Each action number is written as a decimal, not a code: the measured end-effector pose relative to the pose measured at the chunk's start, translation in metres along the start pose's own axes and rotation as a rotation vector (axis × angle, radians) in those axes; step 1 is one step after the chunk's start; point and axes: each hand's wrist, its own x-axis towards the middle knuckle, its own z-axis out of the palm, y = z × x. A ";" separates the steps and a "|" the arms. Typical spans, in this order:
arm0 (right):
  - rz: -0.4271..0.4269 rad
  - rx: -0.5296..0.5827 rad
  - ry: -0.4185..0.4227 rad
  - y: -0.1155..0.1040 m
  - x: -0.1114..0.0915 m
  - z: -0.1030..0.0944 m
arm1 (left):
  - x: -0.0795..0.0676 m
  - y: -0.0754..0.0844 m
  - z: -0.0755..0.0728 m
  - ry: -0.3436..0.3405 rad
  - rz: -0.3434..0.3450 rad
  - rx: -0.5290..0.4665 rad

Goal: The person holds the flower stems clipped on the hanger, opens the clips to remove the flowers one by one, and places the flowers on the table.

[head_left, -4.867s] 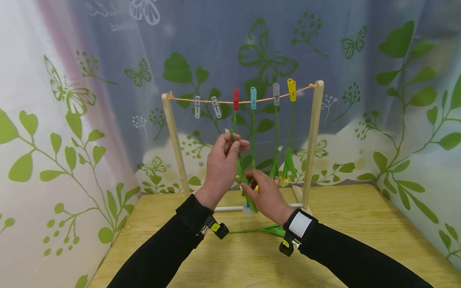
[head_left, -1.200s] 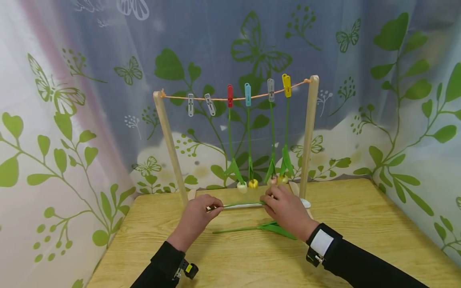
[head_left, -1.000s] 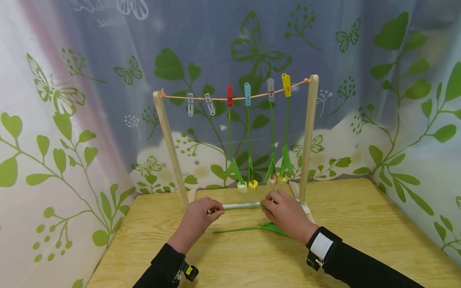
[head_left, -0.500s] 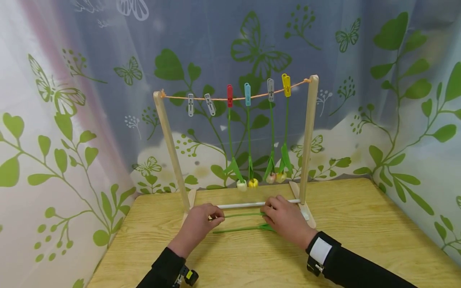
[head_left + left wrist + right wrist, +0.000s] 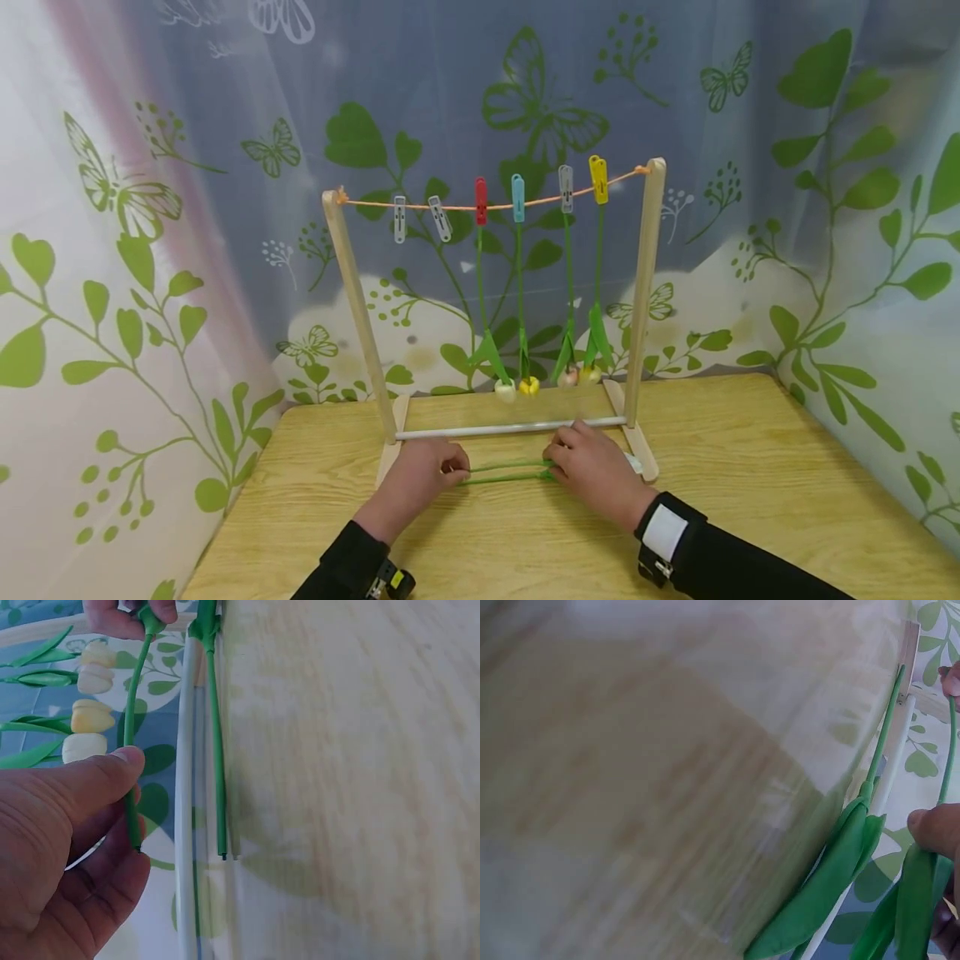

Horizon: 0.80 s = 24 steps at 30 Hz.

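Note:
My left hand [image 5: 423, 477] pinches an artificial tulip's green stem [image 5: 130, 712] near its cut end, thumb in front and fingers behind. Farther along, my right hand [image 5: 596, 477] grips the same tulip by its leaves [image 5: 915, 900]; its bloom is hidden. The held tulip runs level between both hands, close over the table. Just nearer the person lies a second tulip [image 5: 510, 478], its broad leaf [image 5: 817, 892] showing in the right wrist view. Beyond the hands, several tulips hang bloom-down from clothespins, including a white one [image 5: 506, 391] and a yellow one [image 5: 529, 386].
A wooden frame [image 5: 648, 283] with a white crossbar [image 5: 480, 431] stands behind the hands. Its orange cord [image 5: 457, 207] carries red [image 5: 481, 201], blue [image 5: 518, 198], yellow [image 5: 598, 180] and grey clothespins; two grey ones [image 5: 400, 219] at the left hold nothing. A patterned curtain [image 5: 450, 75] backs the table.
Earlier both hands were up at the tulip under the red clothespin. Since then they have come down holding another tulip level, lowering it from over the crossbar towards the one lying on the table.

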 end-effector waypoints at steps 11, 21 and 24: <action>0.055 0.016 -0.129 -0.005 -0.001 0.000 | 0.001 -0.003 0.007 -0.028 0.016 0.042; 0.092 0.046 -0.281 -0.011 0.001 -0.002 | 0.000 -0.002 0.010 -0.121 0.015 0.035; 0.087 0.045 -0.314 -0.011 0.002 -0.002 | 0.000 -0.002 0.012 -0.144 0.014 0.043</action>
